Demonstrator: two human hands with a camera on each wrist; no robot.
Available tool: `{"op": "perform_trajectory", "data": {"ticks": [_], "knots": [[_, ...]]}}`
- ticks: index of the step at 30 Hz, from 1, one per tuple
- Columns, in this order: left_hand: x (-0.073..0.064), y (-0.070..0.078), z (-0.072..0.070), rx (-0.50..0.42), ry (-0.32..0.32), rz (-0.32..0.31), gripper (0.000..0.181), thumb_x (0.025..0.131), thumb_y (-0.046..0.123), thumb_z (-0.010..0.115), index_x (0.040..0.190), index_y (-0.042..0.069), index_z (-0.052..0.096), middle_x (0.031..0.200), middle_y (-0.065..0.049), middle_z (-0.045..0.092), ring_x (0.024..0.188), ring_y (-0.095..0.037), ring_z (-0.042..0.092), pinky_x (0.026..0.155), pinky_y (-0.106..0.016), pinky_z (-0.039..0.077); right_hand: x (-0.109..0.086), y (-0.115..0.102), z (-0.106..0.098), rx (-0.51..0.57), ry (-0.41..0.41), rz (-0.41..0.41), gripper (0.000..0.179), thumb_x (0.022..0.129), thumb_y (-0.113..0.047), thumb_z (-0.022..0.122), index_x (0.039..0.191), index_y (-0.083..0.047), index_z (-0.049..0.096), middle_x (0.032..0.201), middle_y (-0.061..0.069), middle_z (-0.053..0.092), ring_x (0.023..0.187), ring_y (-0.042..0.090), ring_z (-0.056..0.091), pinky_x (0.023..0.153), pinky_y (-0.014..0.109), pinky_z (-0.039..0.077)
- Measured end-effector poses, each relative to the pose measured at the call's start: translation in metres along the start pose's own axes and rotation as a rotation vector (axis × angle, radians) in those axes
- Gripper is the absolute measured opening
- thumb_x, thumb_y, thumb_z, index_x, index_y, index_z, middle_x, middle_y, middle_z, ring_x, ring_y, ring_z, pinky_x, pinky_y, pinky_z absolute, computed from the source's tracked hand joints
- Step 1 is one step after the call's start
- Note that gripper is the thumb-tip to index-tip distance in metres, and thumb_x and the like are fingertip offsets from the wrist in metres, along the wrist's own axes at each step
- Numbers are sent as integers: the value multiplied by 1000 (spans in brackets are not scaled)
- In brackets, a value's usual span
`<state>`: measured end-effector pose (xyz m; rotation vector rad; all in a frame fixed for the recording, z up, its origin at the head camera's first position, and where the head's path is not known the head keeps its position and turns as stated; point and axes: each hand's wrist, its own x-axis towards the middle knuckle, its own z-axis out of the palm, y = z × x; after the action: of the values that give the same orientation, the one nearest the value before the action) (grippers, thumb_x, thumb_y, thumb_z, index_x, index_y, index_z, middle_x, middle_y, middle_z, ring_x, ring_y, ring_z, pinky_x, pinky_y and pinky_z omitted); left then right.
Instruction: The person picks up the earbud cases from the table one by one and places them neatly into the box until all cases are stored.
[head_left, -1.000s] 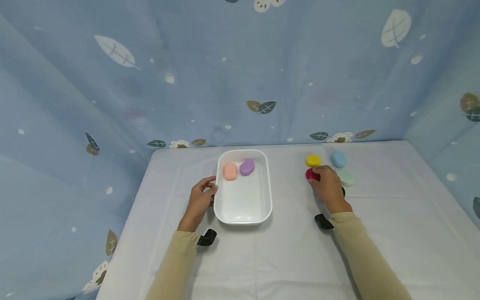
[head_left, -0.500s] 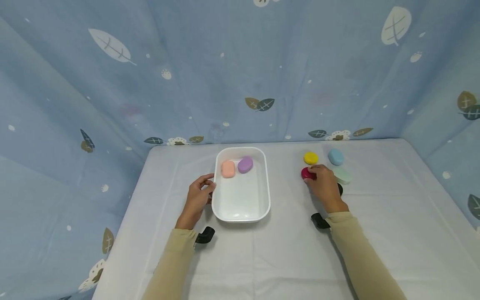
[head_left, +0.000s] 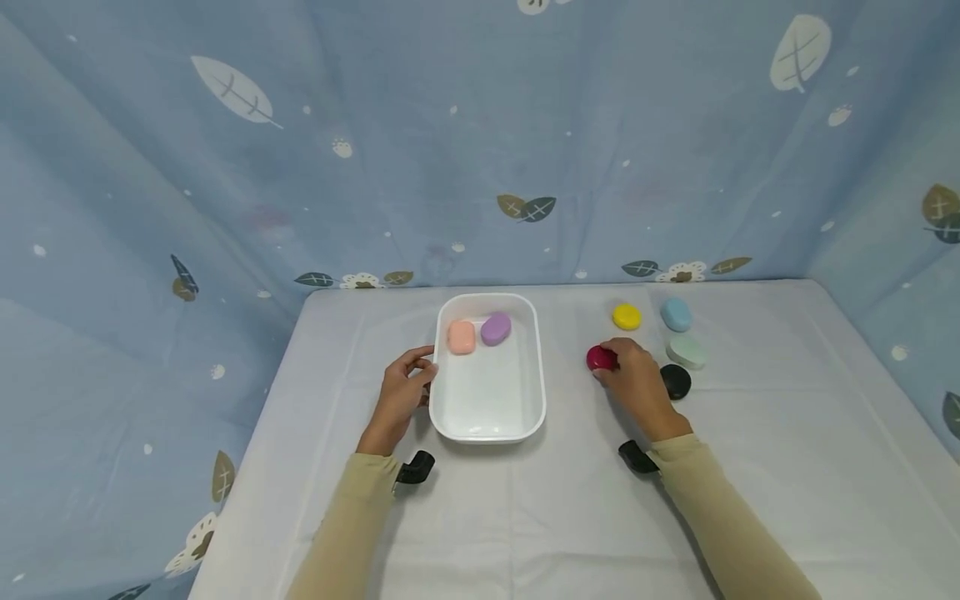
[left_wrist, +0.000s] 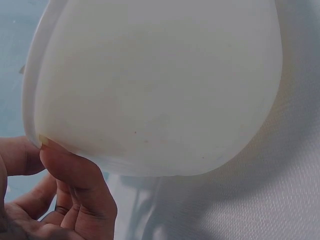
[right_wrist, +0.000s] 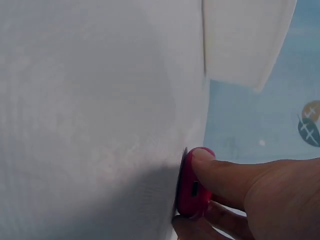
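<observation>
My left hand (head_left: 402, 400) pinches the left rim of a white rectangular tray (head_left: 487, 408), thumb and fingers at its edge; the left wrist view shows the tray's pale outer wall (left_wrist: 160, 90) close up. Inside the tray lie a peach rounded-square piece (head_left: 461, 337) and a purple oval one (head_left: 495, 329). To the right of the tray, my right hand (head_left: 637, 383) holds a small round red case (head_left: 600, 358) between thumb and fingers. In the right wrist view the case (right_wrist: 192, 192) stands out pinkish red, with a small dark slot in its side, close over the white cloth.
Beyond my right hand are a yellow round piece (head_left: 627, 317), a light blue one (head_left: 677, 314), a pale green one (head_left: 686, 351) and a black round one (head_left: 677, 382). A blue leaf-patterned curtain (head_left: 420, 167) hangs behind the white-covered table (head_left: 570, 517).
My right hand has moved left and slightly nearer with the red case, away from the yellow piece. The black round piece now shows more fully. My left hand stays at the tray rim.
</observation>
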<state>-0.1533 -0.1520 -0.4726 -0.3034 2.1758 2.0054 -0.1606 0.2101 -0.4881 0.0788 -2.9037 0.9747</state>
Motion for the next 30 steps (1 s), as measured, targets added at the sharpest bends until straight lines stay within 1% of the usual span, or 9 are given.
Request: {"op": "perform_trajectory", "data": {"ticks": [6,12,15,19,24,30], "knots": [[0,0,0,-6,2,4,40,107,7,59,147,2,58,112,-10,54,75,-19,54,57,-25,49,1,-4,-3,-7,-59,5,48,91,2,80,134,14,61,133,33,60,121,48,59,106,61,51],[1,-1,-1,-11,-5,4,39,107,6,58,147,3,58,114,-11,53,70,-17,54,55,-25,48,3,-6,0,6,-89,31,52,92,1,80,138,12,59,135,32,60,120,46,60,105,58,52],[2,-2,-1,-15,-13,5,39,108,6,58,147,3,58,114,-12,53,69,-16,54,55,-26,48,3,-9,1,30,-88,36,54,92,0,81,139,11,58,135,31,59,119,45,60,104,57,54],[1,-1,0,-16,-21,10,41,108,6,58,148,2,57,115,-12,53,68,-15,53,55,-26,48,4,-18,-2,47,-51,-13,53,91,1,81,139,10,59,134,30,59,119,44,60,102,55,55],[1,0,0,-11,-13,6,40,108,7,59,148,2,58,115,-11,53,70,-16,54,56,-26,47,7,-39,-10,57,-7,-79,51,90,3,82,136,9,61,132,27,60,118,42,61,99,55,57],[0,1,0,-13,0,-3,40,107,8,60,147,2,58,115,-10,54,72,-17,55,55,-26,48,11,-69,-14,110,-5,-140,51,89,3,83,135,7,62,131,25,61,119,41,63,98,53,58]]}}
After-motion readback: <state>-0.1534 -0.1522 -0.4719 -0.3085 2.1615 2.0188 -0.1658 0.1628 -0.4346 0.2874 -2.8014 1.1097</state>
